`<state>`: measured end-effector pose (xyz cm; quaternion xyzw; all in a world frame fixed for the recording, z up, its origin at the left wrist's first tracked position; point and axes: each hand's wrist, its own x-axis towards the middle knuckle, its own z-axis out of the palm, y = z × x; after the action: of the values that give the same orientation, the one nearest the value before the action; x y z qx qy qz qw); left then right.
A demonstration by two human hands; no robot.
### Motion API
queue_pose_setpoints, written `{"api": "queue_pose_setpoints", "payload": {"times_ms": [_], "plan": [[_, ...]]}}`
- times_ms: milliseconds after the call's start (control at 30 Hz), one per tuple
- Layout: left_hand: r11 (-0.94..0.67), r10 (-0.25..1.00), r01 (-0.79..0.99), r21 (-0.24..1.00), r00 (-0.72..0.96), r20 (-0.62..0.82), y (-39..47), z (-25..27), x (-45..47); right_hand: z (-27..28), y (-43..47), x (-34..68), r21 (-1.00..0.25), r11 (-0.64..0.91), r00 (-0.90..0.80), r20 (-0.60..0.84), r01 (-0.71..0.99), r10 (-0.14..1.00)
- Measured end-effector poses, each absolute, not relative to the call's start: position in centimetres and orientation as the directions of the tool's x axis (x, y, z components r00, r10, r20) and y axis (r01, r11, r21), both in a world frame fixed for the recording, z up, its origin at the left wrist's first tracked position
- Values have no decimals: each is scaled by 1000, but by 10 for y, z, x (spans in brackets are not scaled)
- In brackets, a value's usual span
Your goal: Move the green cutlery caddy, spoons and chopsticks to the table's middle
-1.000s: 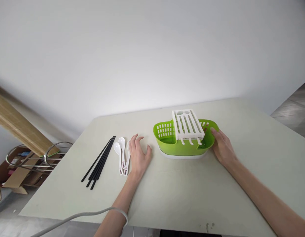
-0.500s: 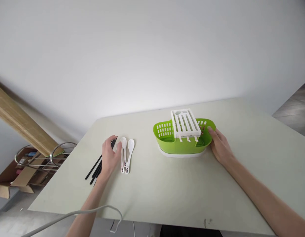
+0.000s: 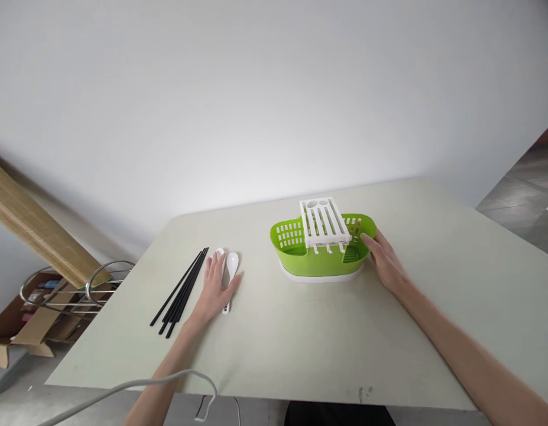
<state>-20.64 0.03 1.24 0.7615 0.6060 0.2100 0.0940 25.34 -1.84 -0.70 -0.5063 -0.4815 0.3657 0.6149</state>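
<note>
White spoons (image 3: 232, 264) lie side by side on the table. Over them rests my left hand (image 3: 214, 294), fingers apart, covering most of the spoons' handles; whether it touches them I cannot tell. Left of that hand is a loose bundle of black chopsticks (image 3: 184, 294). A green basket (image 3: 315, 264) with slotted sides and a white base stands to the right, with a white slotted rack (image 3: 324, 222) bridging its middle. My right hand (image 3: 386, 260) grips the basket's right end, thumb over the rim and fingers around the outside.
The pale table (image 3: 282, 355) meets a white wall at its far side. A grey cable (image 3: 167, 378) crosses near the front left edge. Beyond the left edge are a metal rack (image 3: 90, 290), an open cardboard box (image 3: 34, 334) and a long brown board (image 3: 43, 222).
My left hand has shifted right from beside the chopsticks to over the spoons, leaving the chopsticks uncovered. My right hand stays on the basket; the view has turned slightly.
</note>
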Motion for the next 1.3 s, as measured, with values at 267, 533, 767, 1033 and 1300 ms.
{"api": "queue_pose_setpoints", "payload": {"times_ms": [267, 533, 767, 1033, 1300], "plan": [[-311, 944, 889, 335, 247, 219, 10, -6, -206, -8, -25, 241, -933, 341, 104, 352, 113, 930], [-398, 911, 861, 317, 330, 247, 4, -15, -185, -23, -19, 239, -942, 243, 151, 282, 234, 948], [-505, 861, 802, 320, 437, 261, -15, -13, -123, -19, -1, 232, -935, 213, 245, 285, 283, 927], [-584, 812, 716, 382, 524, 257, -50, -6, -49, -15, 30, 232, -940, 178, 314, 269, 290, 911], [-602, 797, 678, 422, 544, 263, -76, -9, -10, -20, 33, 241, -946, 207, 303, 280, 251, 911]]}}
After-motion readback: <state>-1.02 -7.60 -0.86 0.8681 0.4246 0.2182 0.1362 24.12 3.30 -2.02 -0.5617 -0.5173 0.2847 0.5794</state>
